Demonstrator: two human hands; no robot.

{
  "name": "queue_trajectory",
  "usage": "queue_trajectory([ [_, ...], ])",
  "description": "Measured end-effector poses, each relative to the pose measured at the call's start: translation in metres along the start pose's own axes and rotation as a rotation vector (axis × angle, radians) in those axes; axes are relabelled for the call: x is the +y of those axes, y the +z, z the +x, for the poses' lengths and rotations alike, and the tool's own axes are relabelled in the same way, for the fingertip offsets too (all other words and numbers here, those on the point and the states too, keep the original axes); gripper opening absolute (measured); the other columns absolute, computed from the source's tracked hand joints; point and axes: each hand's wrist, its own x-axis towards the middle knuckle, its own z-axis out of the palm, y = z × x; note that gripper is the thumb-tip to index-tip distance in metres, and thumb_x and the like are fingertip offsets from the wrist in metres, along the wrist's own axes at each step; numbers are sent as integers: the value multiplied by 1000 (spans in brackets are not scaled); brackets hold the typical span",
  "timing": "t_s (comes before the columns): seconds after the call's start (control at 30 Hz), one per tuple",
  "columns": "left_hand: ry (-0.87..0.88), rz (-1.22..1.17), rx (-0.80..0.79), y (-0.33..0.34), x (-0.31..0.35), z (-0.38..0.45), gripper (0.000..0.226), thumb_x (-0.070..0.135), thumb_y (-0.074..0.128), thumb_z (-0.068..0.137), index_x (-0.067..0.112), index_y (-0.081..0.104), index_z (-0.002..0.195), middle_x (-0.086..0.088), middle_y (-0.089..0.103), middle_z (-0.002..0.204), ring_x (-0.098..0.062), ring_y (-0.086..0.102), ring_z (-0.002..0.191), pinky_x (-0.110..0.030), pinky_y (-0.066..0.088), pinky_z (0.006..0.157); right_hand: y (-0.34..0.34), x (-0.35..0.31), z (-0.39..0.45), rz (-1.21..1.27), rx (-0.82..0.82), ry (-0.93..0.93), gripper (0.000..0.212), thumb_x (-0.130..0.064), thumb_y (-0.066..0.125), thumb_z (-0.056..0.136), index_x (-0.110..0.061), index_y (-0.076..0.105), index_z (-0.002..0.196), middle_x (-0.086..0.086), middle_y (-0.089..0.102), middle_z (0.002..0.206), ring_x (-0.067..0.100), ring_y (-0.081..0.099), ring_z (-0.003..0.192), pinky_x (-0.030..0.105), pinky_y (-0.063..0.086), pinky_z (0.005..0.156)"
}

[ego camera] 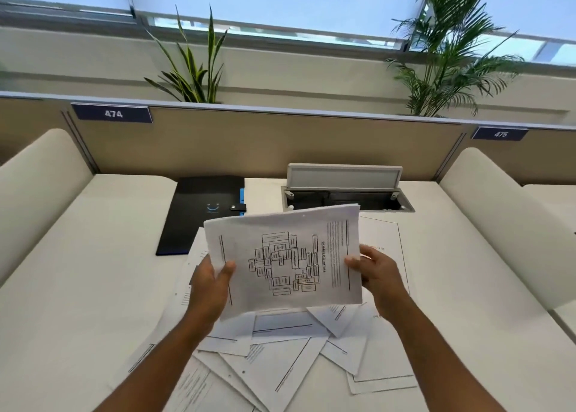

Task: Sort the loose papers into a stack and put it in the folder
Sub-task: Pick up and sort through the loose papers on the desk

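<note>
Stack point(286, 262) in both hands; partition labels 474 point(113, 114), 475 point(500, 134).

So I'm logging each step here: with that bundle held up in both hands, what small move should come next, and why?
Probably add another sheet from the loose papers on the desk to the bundle. The left hand and right hand grip its side edges, many sheets still lie scattered beneath, and the black folder lies closed.
</note>
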Motion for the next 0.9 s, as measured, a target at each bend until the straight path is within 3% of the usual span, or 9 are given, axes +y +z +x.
queue_trajectory([
  [0.17, 109, -21, 29, 15, 12, -14, 29, 30, 52, 99, 37, 43, 126, 7, 61, 112, -20, 66, 92, -19, 57, 55, 28, -1, -11, -20, 58, -168, 20, -11, 79, 88, -18, 75, 106, 1, 81, 104, 24, 78, 90, 38, 65, 74],
  [0.27, 191, -81, 42, 17, 13, -26, 36, 41, 52, 94, 43, 39, 128, 11, 59, 113, -15, 66, 97, -25, 61, 65, 39, 8, -25, 93, 121, -245, 31, -19, 86, 81, -13, 74, 109, 4, 80, 102, 23, 77, 90, 32, 65, 73],
  [0.33, 214, -50, 63, 13, 4, -30, 34, 42, 53, 92, 42, 41, 124, 8, 58, 112, -17, 63, 102, -22, 60, 68, 43, 20, -33, 75, 125, -210, 39, -17, 88, 79, -10, 73, 114, 8, 79, 101, 23, 76, 93, 35, 65, 76],
  [0.5, 108, 37, 24, 12, -25, -35, 40, 45, 48, 88, 29, 45, 125, -3, 60, 117, -25, 58, 110, -27, 59, 76, 54, 55, -41, -97, 124, -93, 14, -10, 75, 93, -22, 76, 102, 3, 79, 97, 25, 73, 97, 40, 60, 83],
  [0.6, 150, 50, 64, 15, -25, -36, 40, 45, 45, 90, 29, 44, 127, 6, 59, 113, -17, 60, 105, -16, 57, 73, 58, 56, -40, -26, 215, -65, 15, -17, 76, 94, -32, 73, 95, -14, 80, 89, 11, 75, 90, 31, 60, 77],
  [0.67, 171, 54, 67, 15, -25, -36, 36, 43, 45, 91, 33, 40, 126, 11, 57, 110, -12, 59, 103, -16, 57, 74, 58, 60, -39, -15, 212, -68, 14, -20, 76, 94, -32, 72, 99, -15, 80, 92, 6, 75, 90, 30, 60, 79],
  [0.73, 121, 62, 43, 15, -29, -36, 38, 41, 46, 94, 31, 39, 130, 5, 55, 114, -16, 59, 104, -20, 57, 74, 60, 67, -41, -43, 162, -53, 17, -19, 75, 95, -30, 71, 108, -10, 79, 100, 14, 73, 100, 33, 60, 83],
  [0.8, 63, 65, 46, 14, -30, -34, 41, 40, 46, 95, 27, 39, 133, 1, 55, 117, -21, 59, 105, -21, 57, 72, 61, 70, -41, -83, 153, -71, 18, -20, 74, 95, -28, 69, 111, -8, 77, 104, 19, 72, 105, 25, 59, 78],
  [0.9, 114, 90, 62, 10, -26, -33, 35, 47, 47, 91, 36, 38, 123, 11, 54, 110, -17, 60, 99, -19, 58, 64, 58, 69, -39, -131, 194, -141, 18, -19, 73, 96, -29, 68, 110, -8, 76, 102, 24, 73, 104, 17, 58, 69],
])
